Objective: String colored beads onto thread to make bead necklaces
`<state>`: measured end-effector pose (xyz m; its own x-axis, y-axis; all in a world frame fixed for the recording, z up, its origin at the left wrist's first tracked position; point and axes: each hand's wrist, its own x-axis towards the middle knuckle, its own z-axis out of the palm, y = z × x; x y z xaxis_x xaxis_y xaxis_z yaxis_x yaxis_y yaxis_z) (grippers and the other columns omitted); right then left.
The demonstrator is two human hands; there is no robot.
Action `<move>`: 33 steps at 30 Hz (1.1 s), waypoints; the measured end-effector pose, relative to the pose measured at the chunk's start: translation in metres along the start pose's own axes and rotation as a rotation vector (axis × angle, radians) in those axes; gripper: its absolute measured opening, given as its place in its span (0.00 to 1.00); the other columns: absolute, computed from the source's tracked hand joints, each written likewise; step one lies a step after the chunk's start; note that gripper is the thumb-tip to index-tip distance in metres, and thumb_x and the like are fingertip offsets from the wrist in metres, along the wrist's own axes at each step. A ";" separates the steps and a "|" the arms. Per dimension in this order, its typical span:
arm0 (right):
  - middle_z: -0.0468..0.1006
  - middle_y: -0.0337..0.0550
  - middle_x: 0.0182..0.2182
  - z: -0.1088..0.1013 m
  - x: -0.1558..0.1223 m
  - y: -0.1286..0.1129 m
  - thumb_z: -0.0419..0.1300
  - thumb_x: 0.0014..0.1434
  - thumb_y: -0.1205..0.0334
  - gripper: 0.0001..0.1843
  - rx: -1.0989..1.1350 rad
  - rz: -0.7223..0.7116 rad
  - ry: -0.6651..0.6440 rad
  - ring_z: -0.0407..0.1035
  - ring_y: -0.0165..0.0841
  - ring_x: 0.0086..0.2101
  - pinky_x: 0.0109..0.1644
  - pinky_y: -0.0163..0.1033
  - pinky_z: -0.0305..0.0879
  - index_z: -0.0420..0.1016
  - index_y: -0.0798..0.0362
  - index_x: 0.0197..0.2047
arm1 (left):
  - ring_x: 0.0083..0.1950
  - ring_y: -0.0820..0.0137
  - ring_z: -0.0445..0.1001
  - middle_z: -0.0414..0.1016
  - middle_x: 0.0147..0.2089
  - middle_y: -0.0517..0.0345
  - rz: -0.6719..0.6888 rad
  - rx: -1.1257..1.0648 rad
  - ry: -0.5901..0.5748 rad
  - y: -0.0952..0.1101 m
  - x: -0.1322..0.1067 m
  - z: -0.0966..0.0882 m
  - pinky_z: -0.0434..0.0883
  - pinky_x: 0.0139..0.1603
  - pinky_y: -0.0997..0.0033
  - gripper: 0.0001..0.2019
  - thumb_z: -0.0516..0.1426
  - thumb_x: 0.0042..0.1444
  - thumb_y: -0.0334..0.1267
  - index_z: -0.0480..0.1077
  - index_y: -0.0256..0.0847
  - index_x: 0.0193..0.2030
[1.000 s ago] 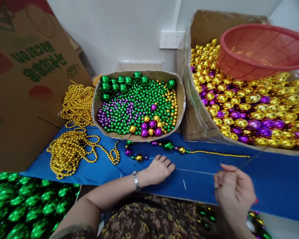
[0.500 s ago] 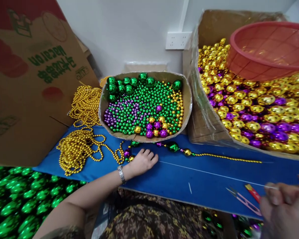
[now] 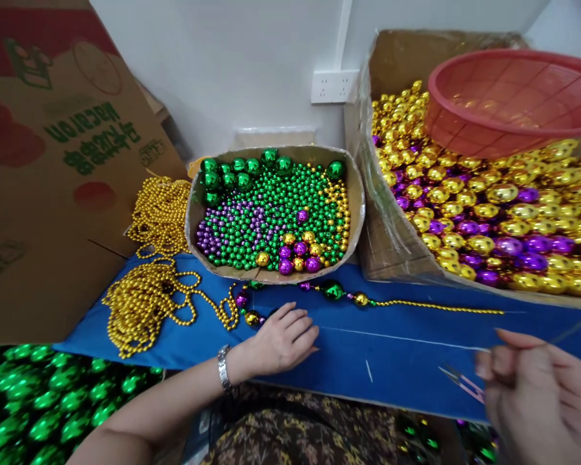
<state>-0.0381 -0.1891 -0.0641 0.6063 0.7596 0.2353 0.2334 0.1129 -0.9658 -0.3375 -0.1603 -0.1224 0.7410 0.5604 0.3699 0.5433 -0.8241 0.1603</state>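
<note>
On the flat blue surface point(image 3: 416, 371), an oval cardboard box point(image 3: 356, 208) stood behind a multicoloured round-bead string point(image 3: 334, 290), with gold bead strands point(image 3: 138, 303) left and a large cardboard box point(image 3: 387, 236) right. Inside that, a red plastic basket point(image 3: 469, 134) rested on gold oval beads point(image 3: 502, 193).

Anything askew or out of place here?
Red basket sits tilted on gold and purple beads in the right carton. Printing on the left carton is upside down. A loose white sliver lies on the blue surface.
</note>
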 end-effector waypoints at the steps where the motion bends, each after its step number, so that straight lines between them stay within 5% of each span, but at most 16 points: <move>1: 0.64 0.37 0.22 0.003 -0.005 0.000 0.60 0.59 0.50 0.12 0.006 0.002 -0.033 0.63 0.29 0.21 0.23 0.38 0.59 0.74 0.51 0.39 | 0.50 0.62 0.73 0.77 0.45 0.48 0.018 0.001 0.056 0.001 0.005 -0.005 0.67 0.57 0.55 0.12 0.55 0.60 0.37 0.69 0.38 0.50; 7: 0.66 0.34 0.21 0.015 -0.024 0.019 0.54 0.64 0.53 0.14 -0.111 -0.112 -0.326 0.64 0.27 0.22 0.27 0.34 0.63 0.73 0.52 0.45 | 0.37 0.68 0.73 0.76 0.36 0.53 -0.051 -0.087 0.220 -0.008 0.029 -0.019 0.72 0.40 0.67 0.08 0.56 0.58 0.31 0.69 0.37 0.46; 12: 0.68 0.34 0.19 0.025 -0.030 0.023 0.51 0.66 0.57 0.13 -0.260 -0.274 -0.486 0.66 0.26 0.19 0.25 0.31 0.63 0.74 0.52 0.44 | 0.39 0.68 0.73 0.76 0.38 0.53 -0.173 -0.001 0.271 -0.039 0.037 -0.028 0.70 0.39 0.68 0.08 0.55 0.60 0.32 0.70 0.38 0.45; 17: 0.70 0.34 0.19 0.039 -0.038 0.022 0.51 0.66 0.60 0.12 -0.273 -0.330 -0.570 0.67 0.27 0.19 0.24 0.30 0.65 0.74 0.52 0.44 | 0.37 0.63 0.73 0.74 0.37 0.49 -0.453 0.200 -0.016 -0.074 0.050 -0.038 0.67 0.32 0.68 0.11 0.52 0.62 0.40 0.72 0.37 0.43; 22: 0.77 0.38 0.24 0.049 -0.048 0.028 0.50 0.67 0.61 0.12 -0.283 -0.338 -0.695 0.70 0.27 0.20 0.29 0.32 0.70 0.74 0.53 0.45 | 0.34 0.63 0.71 0.72 0.38 0.48 -0.550 0.190 -0.276 -0.084 0.060 -0.036 0.60 0.26 0.69 0.13 0.53 0.60 0.43 0.71 0.38 0.45; 28: 0.81 0.44 0.37 0.056 -0.055 0.033 0.50 0.66 0.61 0.11 -0.265 -0.383 -0.754 0.74 0.29 0.25 0.33 0.34 0.73 0.73 0.51 0.46 | 0.37 0.63 0.70 0.69 0.44 0.48 -0.559 0.073 -0.270 -0.086 0.059 -0.034 0.63 0.29 0.68 0.14 0.52 0.58 0.38 0.68 0.40 0.51; 33: 0.81 0.43 0.37 0.058 -0.056 0.032 0.50 0.66 0.63 0.11 -0.257 -0.424 -0.784 0.76 0.31 0.28 0.36 0.35 0.74 0.72 0.51 0.47 | 0.42 0.64 0.69 0.68 0.44 0.50 -0.556 -0.276 -0.084 -0.090 0.057 -0.040 0.68 0.41 0.64 0.13 0.55 0.56 0.35 0.71 0.41 0.48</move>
<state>-0.1090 -0.1909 -0.1147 -0.2338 0.9139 0.3318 0.5362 0.4059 -0.7401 -0.3600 -0.0577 -0.0796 0.4112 0.9069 0.0921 0.7426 -0.3918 0.5431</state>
